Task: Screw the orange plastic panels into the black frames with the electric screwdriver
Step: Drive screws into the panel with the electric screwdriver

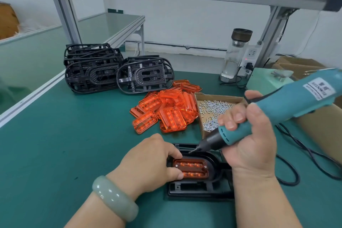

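Note:
A black frame (196,189) lies on the green mat near me, with an orange panel (192,169) seated in it; two screw heads show on the panel. My left hand (153,161) grips the frame's left end, thumb on the panel's edge. My right hand (251,135) grips the teal electric screwdriver (288,105), tilted, its black tip just above the frame's far edge, beside the panel.
A heap of loose orange panels (166,109) lies mid-table. Black frames are stacked (92,68) at the back left, with another frame (146,76) beside them. A cardboard tray of screws (214,111) sits right of the panels. A glass bottle (235,55) and cables (299,153) are to the right.

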`<state>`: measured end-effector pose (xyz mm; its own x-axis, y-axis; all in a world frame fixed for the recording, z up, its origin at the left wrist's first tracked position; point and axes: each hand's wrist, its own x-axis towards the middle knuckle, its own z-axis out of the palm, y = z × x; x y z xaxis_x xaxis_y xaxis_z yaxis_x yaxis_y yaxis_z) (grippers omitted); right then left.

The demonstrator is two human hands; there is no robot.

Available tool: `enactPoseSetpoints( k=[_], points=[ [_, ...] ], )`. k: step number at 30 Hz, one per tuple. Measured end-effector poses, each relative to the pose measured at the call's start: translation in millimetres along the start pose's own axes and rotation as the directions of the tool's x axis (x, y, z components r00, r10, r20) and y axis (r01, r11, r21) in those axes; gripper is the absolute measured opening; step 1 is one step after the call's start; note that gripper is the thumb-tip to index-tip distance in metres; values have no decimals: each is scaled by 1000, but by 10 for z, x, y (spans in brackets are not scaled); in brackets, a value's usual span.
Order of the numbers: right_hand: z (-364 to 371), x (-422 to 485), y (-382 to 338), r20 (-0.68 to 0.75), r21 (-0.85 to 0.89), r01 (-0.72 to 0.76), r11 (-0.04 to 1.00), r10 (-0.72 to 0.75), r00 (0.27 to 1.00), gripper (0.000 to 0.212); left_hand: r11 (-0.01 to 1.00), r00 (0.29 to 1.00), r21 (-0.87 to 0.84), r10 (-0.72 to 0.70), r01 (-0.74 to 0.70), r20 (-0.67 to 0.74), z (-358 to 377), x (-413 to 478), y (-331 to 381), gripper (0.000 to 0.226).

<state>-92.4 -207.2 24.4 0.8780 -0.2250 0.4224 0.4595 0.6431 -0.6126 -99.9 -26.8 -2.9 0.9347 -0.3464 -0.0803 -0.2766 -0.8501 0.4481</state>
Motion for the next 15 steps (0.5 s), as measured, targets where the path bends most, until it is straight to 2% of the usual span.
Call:
enactPoseSetpoints(
  k=[5, 7, 10, 12, 15],
  points=[
    [-98, 55, -54, -94, 34, 57, 998, -54, 994, 14, 975, 998, 216, -57, 56, -3, -158, -54, -18, 46],
    [-118, 69, -45, -114, 42, 63, 997, -58, 992, 14, 965, 999, 260, -13, 25, -47, -203, -70, 3, 44],
    [-132, 82, -53, -136, 49, 71, 996, -64, 989, 14, 989, 984, 66, 142, -136, -107, -183, -48, 150, 56],
    [-151, 91, -74, -149, 42, 82, 996, -75, 986, 13, 966, 967, -34, 254, -254, -18, -124, -7, 267, 74],
    [-196, 99, -89, -162, 60, 94, 994, -84, 983, 14, 964, 955, 22, 261, -266, 139, -7, 17, 277, 102]
  ],
)
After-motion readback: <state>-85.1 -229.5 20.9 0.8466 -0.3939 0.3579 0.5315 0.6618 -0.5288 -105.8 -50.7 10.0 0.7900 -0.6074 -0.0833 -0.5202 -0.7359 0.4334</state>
